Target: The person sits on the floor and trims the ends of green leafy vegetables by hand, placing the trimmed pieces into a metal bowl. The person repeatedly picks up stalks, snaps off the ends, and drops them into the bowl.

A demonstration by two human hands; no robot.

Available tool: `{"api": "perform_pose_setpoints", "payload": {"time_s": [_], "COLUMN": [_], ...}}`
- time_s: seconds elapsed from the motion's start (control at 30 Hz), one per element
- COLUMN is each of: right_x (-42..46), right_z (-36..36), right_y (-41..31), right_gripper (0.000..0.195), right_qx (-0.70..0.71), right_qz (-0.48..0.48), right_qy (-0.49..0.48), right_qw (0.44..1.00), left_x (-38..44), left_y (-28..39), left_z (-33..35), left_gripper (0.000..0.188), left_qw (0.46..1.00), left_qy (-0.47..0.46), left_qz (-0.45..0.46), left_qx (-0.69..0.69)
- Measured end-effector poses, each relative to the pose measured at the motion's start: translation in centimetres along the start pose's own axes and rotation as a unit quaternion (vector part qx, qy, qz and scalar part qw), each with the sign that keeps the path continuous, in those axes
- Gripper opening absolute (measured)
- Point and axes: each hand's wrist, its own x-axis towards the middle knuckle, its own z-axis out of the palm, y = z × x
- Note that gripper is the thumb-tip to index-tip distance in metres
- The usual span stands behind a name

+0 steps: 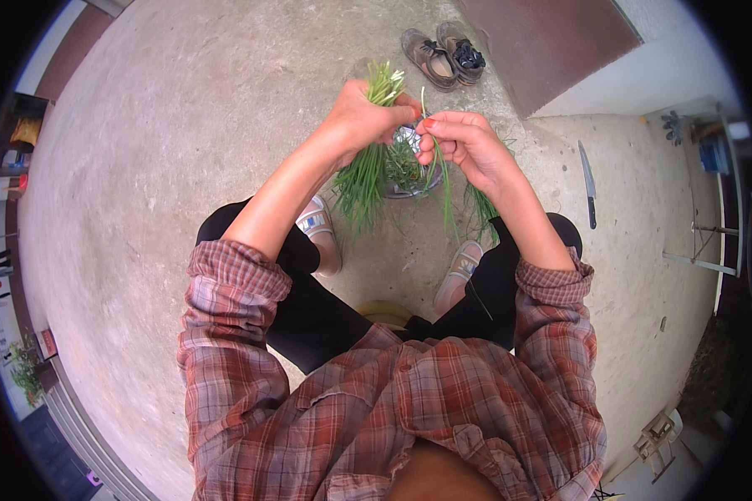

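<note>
My left hand (366,119) is closed around a thick bunch of long green stalks, perhaps garlic chives (361,188), with the pale cut ends up and the leaves hanging down. Close to its thumb, my right hand (460,141) pinches a few thin green stalks (446,194) between thumb and fingers. Under and between both hands is a round container (407,193) with loose green bits in it, partly hidden by the hands. More long green leaves (481,210) show below my right wrist, near the right knee; what they rest on is hidden.
A knife with a black handle (588,181) lies on the concrete floor to the right. A pair of worn shoes (442,56) stands beyond the hands. My slippered feet are on either side of the container. A metal frame (702,263) stands at the far right, a potted plant (25,372) far left.
</note>
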Motion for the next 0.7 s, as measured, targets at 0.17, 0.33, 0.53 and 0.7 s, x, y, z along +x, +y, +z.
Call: {"api": "perform_pose_setpoints", "payload": {"time_s": [0.17,0.33,0.53,0.7], "right_x": [0.14,0.14,0.18,0.09], "right_z": [-0.37,-0.33,-0.33,0.06], "right_y": [0.1,0.32,0.42,0.26], "right_gripper": [0.021,0.021,0.021,0.018], "right_qx": [0.003,-0.016,-0.022,-0.03], "right_qz": [0.004,0.006,0.008,0.012], "right_qy": [-0.031,-0.042,-0.066,-0.067], "right_qw": [1.0,0.999,0.998,0.997], "left_x": [0.51,0.23,0.4,0.27], "left_y": [-0.48,-0.08,-0.26,-0.23], "left_z": [-0.55,-0.46,-0.71,-0.5], "left_gripper": [0.014,0.014,0.013,0.014], "left_qw": [0.999,0.999,0.998,0.999], "left_qy": [-0.041,-0.046,-0.061,-0.043], "left_qz": [-0.018,-0.02,-0.021,-0.014], "left_qx": [-0.014,-0.012,-0.007,0.006]}}
